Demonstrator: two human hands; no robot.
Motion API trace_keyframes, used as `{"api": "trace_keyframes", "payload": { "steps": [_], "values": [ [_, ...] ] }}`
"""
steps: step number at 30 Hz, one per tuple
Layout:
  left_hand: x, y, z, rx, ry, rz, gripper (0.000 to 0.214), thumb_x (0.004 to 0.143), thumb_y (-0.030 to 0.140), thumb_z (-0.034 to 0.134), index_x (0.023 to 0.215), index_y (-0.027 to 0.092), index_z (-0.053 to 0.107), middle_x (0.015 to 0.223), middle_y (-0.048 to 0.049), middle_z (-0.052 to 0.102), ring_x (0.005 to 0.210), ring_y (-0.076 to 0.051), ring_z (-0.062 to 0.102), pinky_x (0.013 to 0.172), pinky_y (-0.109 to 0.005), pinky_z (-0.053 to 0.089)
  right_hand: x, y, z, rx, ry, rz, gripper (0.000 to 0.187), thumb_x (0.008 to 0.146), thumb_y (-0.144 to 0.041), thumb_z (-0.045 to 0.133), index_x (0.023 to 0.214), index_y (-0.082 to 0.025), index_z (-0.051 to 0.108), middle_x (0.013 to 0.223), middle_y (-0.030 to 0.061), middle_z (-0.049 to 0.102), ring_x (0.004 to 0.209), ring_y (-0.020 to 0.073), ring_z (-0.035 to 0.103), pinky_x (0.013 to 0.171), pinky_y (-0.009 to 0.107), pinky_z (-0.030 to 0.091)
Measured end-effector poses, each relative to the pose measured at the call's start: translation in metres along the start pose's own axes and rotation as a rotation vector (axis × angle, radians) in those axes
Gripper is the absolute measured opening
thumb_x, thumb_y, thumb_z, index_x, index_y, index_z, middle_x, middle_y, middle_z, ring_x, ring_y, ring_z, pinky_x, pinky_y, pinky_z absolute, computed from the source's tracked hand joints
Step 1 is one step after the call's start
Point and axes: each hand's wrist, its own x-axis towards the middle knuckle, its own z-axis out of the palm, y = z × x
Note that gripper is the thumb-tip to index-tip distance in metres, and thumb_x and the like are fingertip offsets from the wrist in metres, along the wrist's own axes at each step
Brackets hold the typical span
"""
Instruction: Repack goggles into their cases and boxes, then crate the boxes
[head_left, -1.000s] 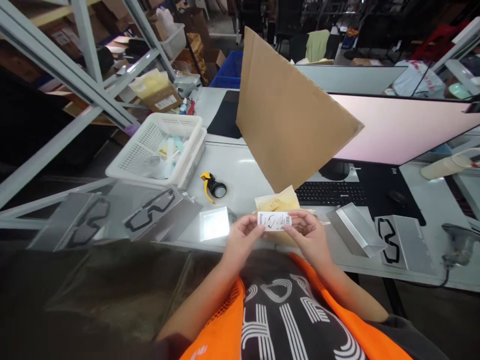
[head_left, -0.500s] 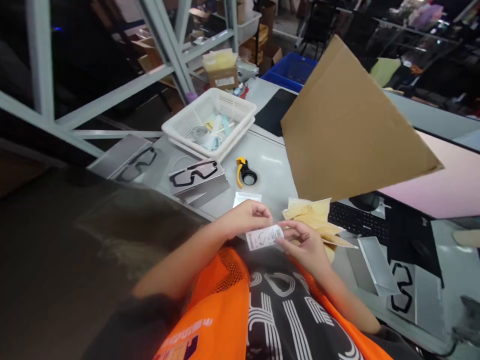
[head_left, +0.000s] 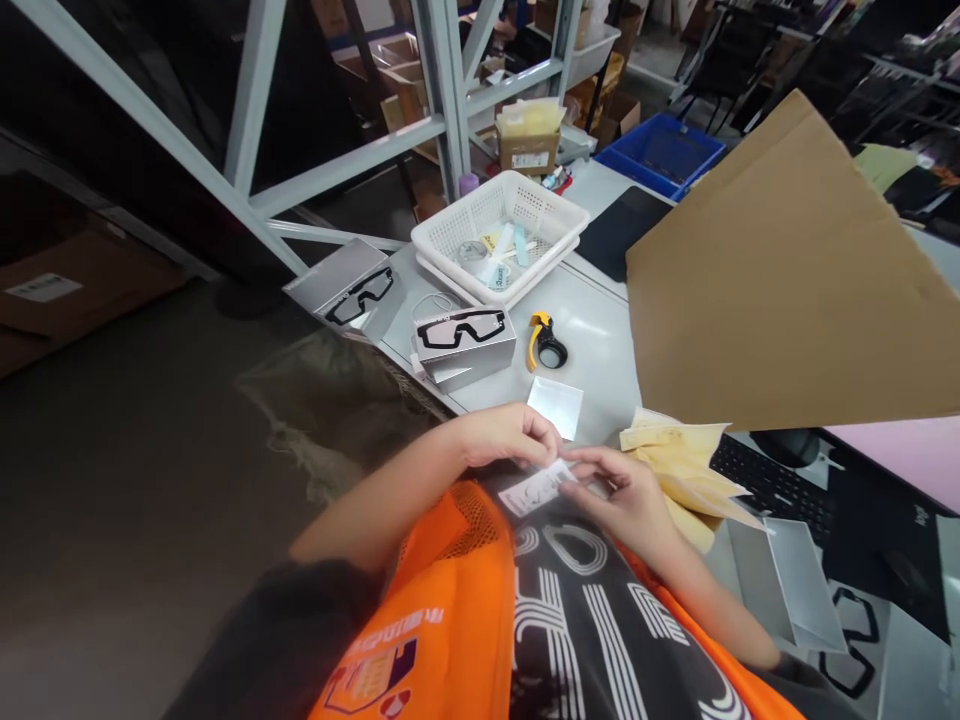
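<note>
Label (head_left: 538, 490) pinched between both hands — left (head_left: 504, 436), right (head_left: 628, 492).

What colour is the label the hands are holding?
White label with black print, held by left hand and right hand; seen in head view.

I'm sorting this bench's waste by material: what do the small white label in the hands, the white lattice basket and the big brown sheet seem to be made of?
Small white printed label, pinched between left hand and right hand: likely thin paper, since it seems to flex. White lattice basket: moulded plastic, with perforated walls. Big brown sheet: matte cardboard, stiff, folded along one edge.
</note>
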Motion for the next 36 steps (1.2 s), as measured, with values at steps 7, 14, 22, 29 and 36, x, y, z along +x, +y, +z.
{"api": "trace_keyframes", "payload": {
  "steps": [7,14,22,29,36],
  "values": [
    [-0.017,-0.016,-0.008,-0.111,0.012,0.043,0.009,0.056,0.020,0.077,0.058,0.015,0.070,0.078,-0.0007,0.056,0.063,-0.009,0.045,0.056,-0.026,0.033,0.007,-0.012,0.015,-0.264,0.027,-0.306,0.020,0.088,-0.023,0.074,0.108,-0.026,0.073,0.097,0.0039,0.076,0.081,0.0172,0.072,0.074,0.031,0.060],
    [-0.020,-0.033,-0.011,-0.135,-0.031,0.066,0.008,0.057,0.019,0.077,0.061,0.016,0.072,0.076,-0.0015,0.060,0.072,-0.014,0.052,0.070,-0.029,0.040,0.019,-0.015,0.025,-0.385,0.004,-0.438,0.011,0.091,-0.023,0.070,0.101,-0.025,0.076,0.095,0.0050,0.070,0.085,0.0158,0.069,0.072,0.027,0.059],
    [-0.020,-0.037,-0.018,-0.145,-0.040,-0.029,0.008,0.060,0.020,0.079,0.062,0.016,0.073,0.071,0.0005,0.059,0.063,-0.010,0.047,0.060,-0.026,0.035,0.018,-0.017,0.029,-0.579,-0.012,-0.585,0.019,0.096,-0.020,0.062,0.109,-0.026,0.075,0.106,0.0058,0.073,0.089,0.0154,0.071,0.073,0.026,0.057],
    [-0.016,-0.045,-0.032,-0.102,-0.003,0.013,0.018,0.067,0.030,0.080,0.063,0.016,0.070,0.080,-0.0012,0.059,0.066,-0.010,0.047,0.060,-0.026,0.036,0.022,-0.014,0.037,-0.823,0.046,-0.584,0.022,0.099,-0.021,0.055,0.107,-0.024,0.075,0.106,0.0058,0.077,0.084,0.0163,0.071,0.071,0.028,0.054],
    [-0.015,-0.047,-0.041,0.008,0.027,0.051,0.021,0.070,0.026,0.074,0.055,0.017,0.062,0.077,-0.0003,0.057,0.069,-0.012,0.050,0.064,-0.026,0.037,0.030,-0.013,0.045,-0.907,0.038,-0.593,0.023,0.100,-0.017,0.052,0.096,-0.022,0.075,0.101,0.0056,0.077,0.081,0.0159,0.071,0.067,0.028,0.053]
  ]
}}
